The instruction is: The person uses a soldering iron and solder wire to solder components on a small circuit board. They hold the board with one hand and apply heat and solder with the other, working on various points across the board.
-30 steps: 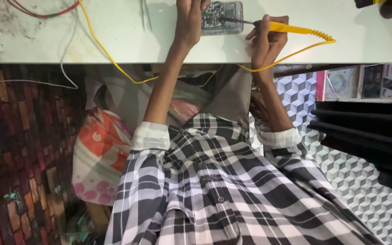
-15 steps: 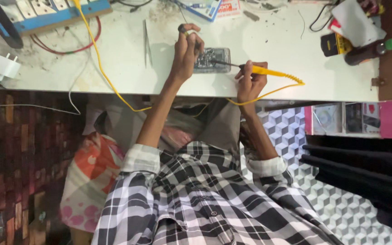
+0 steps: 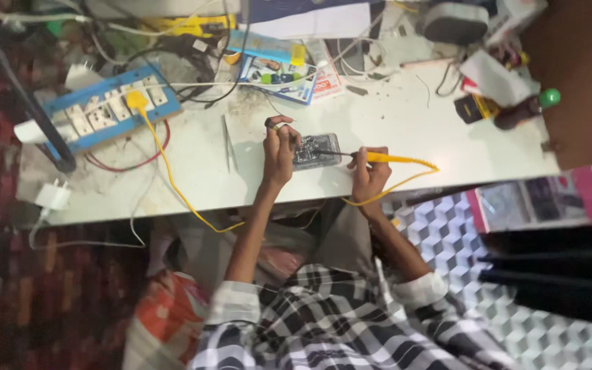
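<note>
A small grey circuit board (image 3: pixel 315 151) lies on the white worktable (image 3: pixel 405 130). My left hand (image 3: pixel 279 154) rests at the board's left edge with its fingers closed on a small dark object held just above it. A yellow-handled soldering iron (image 3: pixel 385 158) is gripped in my right hand (image 3: pixel 368 175), and its thin tip reaches left onto the board. The iron's yellow cord (image 3: pixel 173 185) runs over the table's front edge and back up to a blue power strip (image 3: pixel 101 109).
Metal tweezers (image 3: pixel 227 142) lie left of my left hand. A white charger (image 3: pixel 53 197) sits at the near left table edge. Tangled wires, printed packets (image 3: pixel 289 68) and a green-capped bottle (image 3: pixel 525 109) crowd the far side. Patterned floor lies below.
The view has swung so much more of the far tabletop shows, and the picture has grown blurrier. Both hands stay at the board, with the iron's tip still on it.
</note>
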